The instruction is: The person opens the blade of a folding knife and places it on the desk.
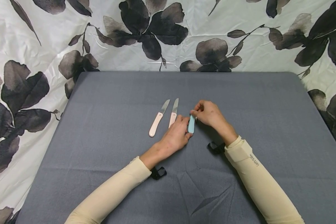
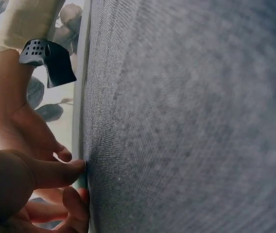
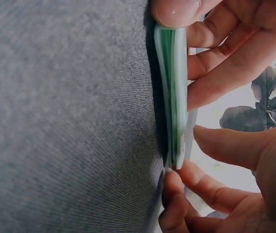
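Note:
A light-blue folding knife (image 1: pixel 191 125) is between the two hands at the table's middle. My left hand (image 1: pixel 175 132) grips its near part, thumb on one side and fingers on the other. At its far end, my right hand (image 1: pixel 212 115) pinches with curled fingertips. The right wrist view shows the slotted edge of the handle (image 3: pixel 172 92); how far the blade is out I cannot tell. In the left wrist view the left thumb (image 2: pixel 60 173) hides most of the knife. Left of the hands lies a pink-handled knife (image 1: pixel 156 124), and a second pink-handled knife (image 1: pixel 172 117) is partly covered by the left hand.
Both pink-handled knives have their blades out, pointing toward the far edge. A grey cloth covers the table (image 1: pixel 100 146), with creases near the front. Behind hangs a white floral fabric (image 1: pixel 168 56). Black straps (image 1: pixel 158 173) are at both wrists.

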The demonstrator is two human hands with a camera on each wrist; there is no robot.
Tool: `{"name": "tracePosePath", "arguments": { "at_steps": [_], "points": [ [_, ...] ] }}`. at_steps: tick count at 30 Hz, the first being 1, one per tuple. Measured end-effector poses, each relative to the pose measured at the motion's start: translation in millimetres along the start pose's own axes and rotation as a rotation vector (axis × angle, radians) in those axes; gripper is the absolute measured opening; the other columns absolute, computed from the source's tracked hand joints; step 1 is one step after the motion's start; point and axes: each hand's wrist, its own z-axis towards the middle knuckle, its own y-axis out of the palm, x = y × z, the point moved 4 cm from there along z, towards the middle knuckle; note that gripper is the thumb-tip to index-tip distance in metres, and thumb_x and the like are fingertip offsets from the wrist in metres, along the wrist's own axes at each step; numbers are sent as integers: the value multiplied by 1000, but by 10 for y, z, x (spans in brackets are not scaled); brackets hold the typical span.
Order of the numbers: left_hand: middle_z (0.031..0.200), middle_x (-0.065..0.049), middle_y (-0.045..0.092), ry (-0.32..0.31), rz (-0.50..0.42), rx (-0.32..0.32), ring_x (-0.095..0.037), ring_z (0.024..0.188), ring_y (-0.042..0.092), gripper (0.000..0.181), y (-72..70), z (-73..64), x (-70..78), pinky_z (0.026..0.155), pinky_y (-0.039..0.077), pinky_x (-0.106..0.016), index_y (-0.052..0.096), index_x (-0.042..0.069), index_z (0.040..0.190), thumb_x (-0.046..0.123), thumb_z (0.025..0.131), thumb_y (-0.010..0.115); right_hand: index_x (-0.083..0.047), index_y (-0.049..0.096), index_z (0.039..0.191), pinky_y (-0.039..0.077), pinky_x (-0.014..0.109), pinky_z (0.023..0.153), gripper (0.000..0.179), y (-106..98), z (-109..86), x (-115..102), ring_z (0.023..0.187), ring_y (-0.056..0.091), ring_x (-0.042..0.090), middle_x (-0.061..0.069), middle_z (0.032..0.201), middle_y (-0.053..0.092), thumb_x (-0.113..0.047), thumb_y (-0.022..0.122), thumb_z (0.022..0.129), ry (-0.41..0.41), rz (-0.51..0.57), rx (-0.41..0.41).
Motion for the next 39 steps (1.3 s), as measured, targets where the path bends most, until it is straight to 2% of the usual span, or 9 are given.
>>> {"name": "tracePosePath", "arguments": {
  "at_steps": [3, 7, 11, 15, 18, 27, 31, 39],
  "points": [
    [122, -17, 56, -14, -54, -2, -22, 97, 64, 58, -5, -1, -8, 87, 57, -33, 51, -1, 148, 8, 96, 74, -5, 67, 106, 45, 30, 66, 22, -21, -7, 4, 78, 57, 24, 13, 97, 66, -27, 65, 102, -44, 17, 34],
    [127, -17, 58, -16, -136, 14, -24, 105, 66, 62, -25, -2, -27, 91, 58, -31, 48, -2, 150, 4, 95, 74, -6, 67, 109, 46, 31, 68, 22, -54, -26, -3, 82, 59, 25, 13, 100, 67, -27, 64, 103, -73, 43, 56],
    [126, -18, 61, 1, -204, 65, -24, 104, 65, 61, -52, 7, -64, 89, 56, -30, 49, -3, 148, 2, 93, 75, -7, 64, 121, 49, 32, 69, 28, -56, -43, -32, 85, 64, 26, 15, 107, 70, -29, 62, 104, -81, 88, 14],
    [127, -18, 59, -2, -289, 106, -24, 104, 64, 62, -78, -2, -106, 83, 56, -25, 48, -2, 149, 3, 93, 75, -6, 59, 134, 53, 32, 67, 34, -17, -59, -71, 82, 69, 28, 19, 106, 72, -25, 60, 106, -113, 191, -37],
    [127, -18, 58, -7, -362, 120, -24, 106, 65, 64, -93, -9, -119, 82, 57, -23, 46, -1, 150, 1, 93, 74, -6, 57, 139, 57, 34, 69, 35, 7, -85, -86, 79, 72, 26, 20, 104, 71, -19, 58, 106, -136, 275, -44],
    [126, -18, 61, -65, -524, 122, -27, 106, 68, 72, -111, -6, -158, 87, 60, -24, 42, 2, 154, -4, 90, 74, -6, 55, 145, 62, 33, 72, 45, 40, -130, -99, 76, 67, 16, 20, 104, 62, 0, 58, 101, -165, 443, -54],
    [125, -19, 62, -65, -572, 121, -29, 105, 70, 73, -132, -7, -167, 88, 61, -27, 42, 2, 154, -4, 89, 75, -3, 53, 146, 62, 31, 71, 49, 61, -138, -103, 74, 67, 13, 19, 103, 60, 4, 59, 98, -177, 505, -64],
    [122, -19, 68, -116, -714, 138, -26, 98, 72, 58, -154, 19, -222, 76, 58, -25, 47, 5, 148, 1, 95, 70, -1, 53, 145, 63, 33, 74, 50, 100, -139, -86, 75, 67, 10, 16, 103, 60, 6, 61, 96, -189, 605, -33]
  ]
}}
